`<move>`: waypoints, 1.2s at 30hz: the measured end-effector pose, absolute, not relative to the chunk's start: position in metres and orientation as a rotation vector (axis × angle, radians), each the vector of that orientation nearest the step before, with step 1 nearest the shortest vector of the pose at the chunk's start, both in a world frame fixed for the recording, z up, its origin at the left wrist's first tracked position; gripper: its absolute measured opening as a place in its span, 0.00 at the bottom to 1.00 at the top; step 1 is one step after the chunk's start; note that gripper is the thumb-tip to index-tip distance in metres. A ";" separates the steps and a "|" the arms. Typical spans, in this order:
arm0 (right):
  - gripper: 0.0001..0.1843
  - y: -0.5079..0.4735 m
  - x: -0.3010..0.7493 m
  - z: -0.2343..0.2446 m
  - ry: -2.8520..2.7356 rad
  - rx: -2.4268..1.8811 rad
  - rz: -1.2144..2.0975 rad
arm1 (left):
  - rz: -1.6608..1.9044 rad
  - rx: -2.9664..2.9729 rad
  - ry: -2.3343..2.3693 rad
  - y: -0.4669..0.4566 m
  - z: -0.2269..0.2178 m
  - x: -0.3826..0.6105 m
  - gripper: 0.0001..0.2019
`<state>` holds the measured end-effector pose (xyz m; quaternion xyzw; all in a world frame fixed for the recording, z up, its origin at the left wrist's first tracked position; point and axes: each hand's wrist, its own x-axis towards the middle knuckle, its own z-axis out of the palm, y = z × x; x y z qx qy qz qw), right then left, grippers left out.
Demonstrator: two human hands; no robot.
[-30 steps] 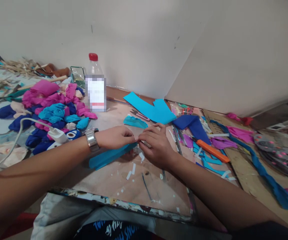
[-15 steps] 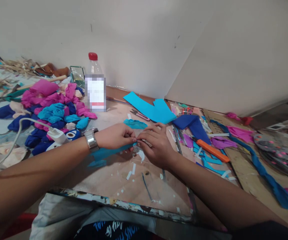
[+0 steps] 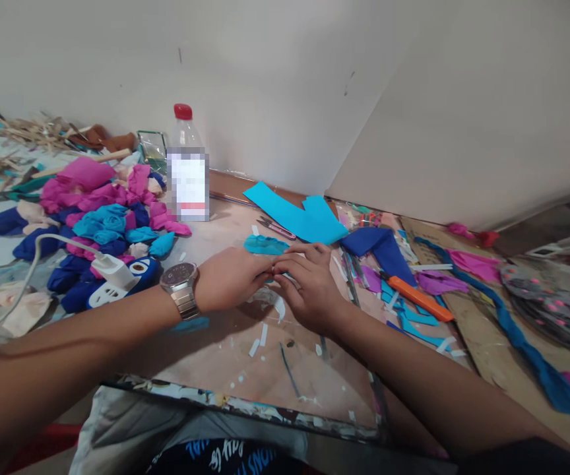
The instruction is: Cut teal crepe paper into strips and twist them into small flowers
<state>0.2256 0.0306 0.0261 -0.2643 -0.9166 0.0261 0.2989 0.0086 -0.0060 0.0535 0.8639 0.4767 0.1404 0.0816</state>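
Observation:
My left hand [image 3: 235, 277], with a metal watch [image 3: 180, 288] on its wrist, is closed with its back towards me. Its fingertips meet those of my right hand [image 3: 309, 284], whose fingers are bent in a pinch. A little turquoise crepe paper shows between the fingertips; most of it is hidden by the hands. Just behind them lies a ruffled turquoise crepe paper piece [image 3: 265, 245]. Another flat turquoise piece [image 3: 190, 324] rests below my left wrist. Small thread snips [image 3: 278, 227] and a bright blue paper strip [image 3: 309, 221] lie farther back on the board [image 3: 245, 363].
Crumpled pink, blue and cream paper flowers [image 3: 101, 218] are heaped at left beside a power strip [image 3: 126, 284] with a plugged-in charger. A red-capped bottle [image 3: 189, 178] stands at the back. An orange cutter [image 3: 421, 298] lies among scraps at right, near a long blue strip [image 3: 507, 323].
My left hand has rolled over, so its back and the watch face now show. The turquoise strip that trailed under it is mostly out of sight. My right hand has barely moved.

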 end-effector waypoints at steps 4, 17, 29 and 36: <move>0.05 0.030 0.225 0.028 -2.441 -0.729 0.105 | 0.398 2.642 1.428 -0.005 0.052 0.009 0.14; 0.05 0.031 0.225 0.027 -2.375 -0.716 0.144 | 0.557 2.526 1.363 -0.003 0.054 0.006 0.13; 0.02 0.032 0.225 0.025 -2.360 -0.657 0.120 | 0.573 2.489 1.369 -0.002 0.050 0.005 0.12; 0.02 0.032 0.225 0.022 -2.370 -0.648 0.148 | 0.550 2.464 1.292 -0.001 0.052 0.004 0.13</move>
